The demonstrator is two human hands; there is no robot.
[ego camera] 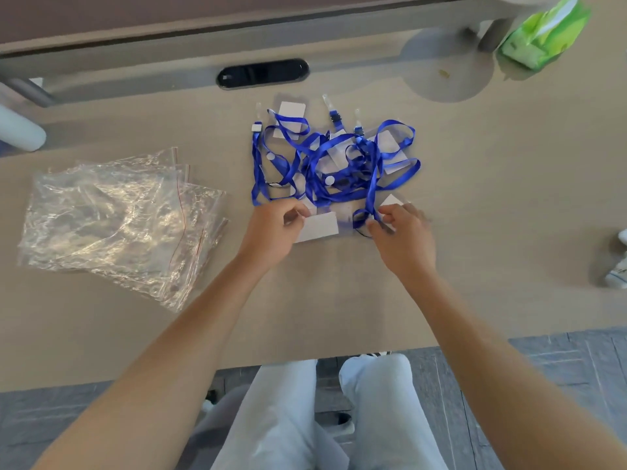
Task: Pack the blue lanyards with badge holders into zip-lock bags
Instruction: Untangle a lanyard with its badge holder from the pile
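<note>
A tangled heap of blue lanyards (334, 161) with clear badge holders and white cards lies in the middle of the beige table. My left hand (273, 228) pinches the left edge of the nearest badge holder (320, 227) at the heap's front. My right hand (403, 237) pinches a blue lanyard strap (369, 201) at the heap's front right, next to another white card (392, 200). A loose stack of clear zip-lock bags (115, 218) with red seal lines lies on the left of the table, apart from both hands.
A black oval cable port (263, 73) sits behind the heap. A grey round stand base (448, 66) and a green packet (543, 33) are at the back right, a white cylinder (18, 128) at the far left. The table's front edge (339, 354) runs above my knees.
</note>
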